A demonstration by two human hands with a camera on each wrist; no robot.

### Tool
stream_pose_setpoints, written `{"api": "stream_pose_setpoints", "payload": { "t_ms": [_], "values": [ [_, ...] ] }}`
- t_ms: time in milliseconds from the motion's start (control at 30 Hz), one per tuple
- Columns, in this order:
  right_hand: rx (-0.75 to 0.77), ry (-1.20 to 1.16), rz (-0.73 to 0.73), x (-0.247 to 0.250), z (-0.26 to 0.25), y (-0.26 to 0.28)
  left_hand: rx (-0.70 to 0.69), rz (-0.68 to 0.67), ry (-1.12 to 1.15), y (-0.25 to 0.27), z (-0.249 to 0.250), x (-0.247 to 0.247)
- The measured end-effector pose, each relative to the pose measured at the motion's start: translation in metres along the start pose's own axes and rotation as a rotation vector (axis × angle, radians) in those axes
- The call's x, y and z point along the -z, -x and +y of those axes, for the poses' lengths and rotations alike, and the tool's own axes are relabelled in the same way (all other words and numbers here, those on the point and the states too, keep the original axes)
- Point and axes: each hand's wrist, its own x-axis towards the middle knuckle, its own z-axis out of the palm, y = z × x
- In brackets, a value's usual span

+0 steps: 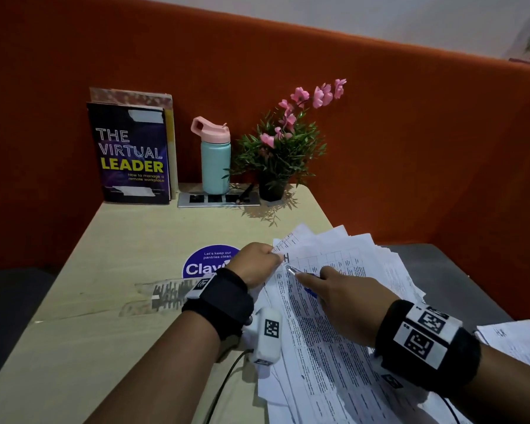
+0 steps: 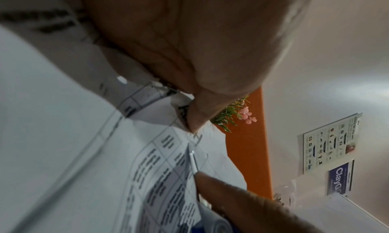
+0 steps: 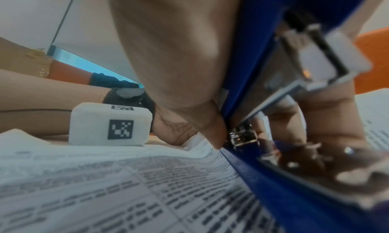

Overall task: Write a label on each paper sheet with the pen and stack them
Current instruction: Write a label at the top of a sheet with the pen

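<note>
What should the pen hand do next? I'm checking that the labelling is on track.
Probably lower the pen tip onto the top sheet and write. The right hand holds it just beside the handwritten "H", while the left hand pinches the fanned sheets' corner.

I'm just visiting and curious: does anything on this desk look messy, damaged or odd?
Yes. The papers are fanned out unevenly, not squared, and some overhang the table edge. A strip of tape stuck on the tabletop looks torn and patchy. The book cover also has tape patches.
</note>
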Motion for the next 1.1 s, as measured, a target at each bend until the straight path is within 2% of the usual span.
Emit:
{"api": "stream_pose_setpoints", "payload": {
  "t_ms": [133, 300, 500, 633, 800, 1033, 1100],
  "values": [
    [-0.020, 0.028, -0.003, 0.001, -0.007, 0.000, 0.028, -0.038, -0.123, -0.003, 0.003, 0.002],
    [-0.028, 0.047, 0.009, 0.003, -0.009, 0.000, 0.037, -0.026, -0.146, -0.002, 0.005, 0.003],
    [-0.008, 0.021, -0.002, 0.005, -0.014, -0.009, 0.053, -0.024, -0.083, -0.002, 0.006, 0.002],
    [0.020, 0.042, -0.036, 0.007, -0.012, -0.017, 0.076, -0.004, 0.043, -0.004, 0.005, 0.000],
    [0.050, 0.059, -0.071, 0.007, -0.011, -0.021, 0.046, -0.042, -0.022, -0.005, 0.006, 0.001],
    [0.055, 0.090, -0.059, 0.008, -0.018, -0.018, 0.019, -0.022, -0.057, -0.003, 0.006, 0.000],
    [0.063, 0.073, -0.072, 0.009, -0.015, -0.020, 0.006, 0.001, -0.004, -0.001, 0.003, 0.001]
  ]
}}
